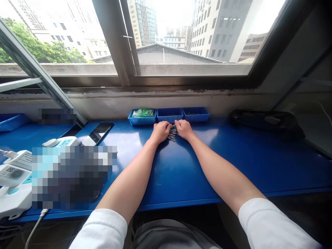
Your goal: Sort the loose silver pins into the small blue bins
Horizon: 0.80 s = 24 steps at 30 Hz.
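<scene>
1. Has a loose pile of thin dark pieces (173, 133) on the blue counter (176, 173), near its far edge and roughly midway along.
2. Sets the left hand (161, 132) at the pile's left side, fingers curled close together, thumb towards the pieces; cannot tell whether pinching any.
3. Sets the right hand (184, 129) at the opposite side, fingers bent inward, thumb and forefinger by the pieces; cannot tell their exact grip.
4. Turns both hands towards each other, probably to stop loose pieces from straying.
5. Has along the far edge, just beyond the pile and likely for a short reach, a left bin (142, 121) with green and clear packets, a middle bin (169, 118) with unclear contents, and a right bin (199, 118) with dark bits.
6. Has a phone (100, 132) further left, well apart from the pile, perhaps to avoid knocks.
</scene>
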Motion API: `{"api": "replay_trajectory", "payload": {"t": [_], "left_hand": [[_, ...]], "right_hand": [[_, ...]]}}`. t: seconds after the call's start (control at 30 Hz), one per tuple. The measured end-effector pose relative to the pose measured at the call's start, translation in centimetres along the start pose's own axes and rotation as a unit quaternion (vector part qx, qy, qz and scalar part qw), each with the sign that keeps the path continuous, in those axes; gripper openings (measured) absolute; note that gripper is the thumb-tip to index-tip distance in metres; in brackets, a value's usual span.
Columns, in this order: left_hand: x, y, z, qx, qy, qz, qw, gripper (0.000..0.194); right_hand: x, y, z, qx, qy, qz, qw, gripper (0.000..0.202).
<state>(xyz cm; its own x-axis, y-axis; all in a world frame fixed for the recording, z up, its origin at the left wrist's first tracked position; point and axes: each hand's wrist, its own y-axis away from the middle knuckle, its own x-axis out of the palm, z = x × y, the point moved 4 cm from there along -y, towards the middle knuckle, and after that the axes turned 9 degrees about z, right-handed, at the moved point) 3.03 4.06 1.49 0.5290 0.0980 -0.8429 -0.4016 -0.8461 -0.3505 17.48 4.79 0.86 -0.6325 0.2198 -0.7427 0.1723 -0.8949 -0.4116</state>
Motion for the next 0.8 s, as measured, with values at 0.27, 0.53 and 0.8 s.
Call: {"api": "replay_trajectory", "payload": {"t": [0.27, 0.53, 0.8], "left_hand": [[-0.1, 0.0, 0.0, -0.003, -0.003, 0.001, 1.0, 0.022], [-0.2, 0.0, 0.0, -0.014, -0.013, 0.003, 1.0, 0.024], [-0.7, 0.1, -0.2, -0.041, -0.02, -0.02, 0.999, 0.025]], "right_hand": [[-0.6, 0.4, 0.2, 0.015, -0.158, -0.022, 0.987, 0.034], [-1.0, 0.7, 0.2, 0.005, -0.33, -0.007, 0.944, 0.033], [-1.5, 0.8, -0.4, 0.024, -0.275, -0.072, 0.958, 0.028]]}}
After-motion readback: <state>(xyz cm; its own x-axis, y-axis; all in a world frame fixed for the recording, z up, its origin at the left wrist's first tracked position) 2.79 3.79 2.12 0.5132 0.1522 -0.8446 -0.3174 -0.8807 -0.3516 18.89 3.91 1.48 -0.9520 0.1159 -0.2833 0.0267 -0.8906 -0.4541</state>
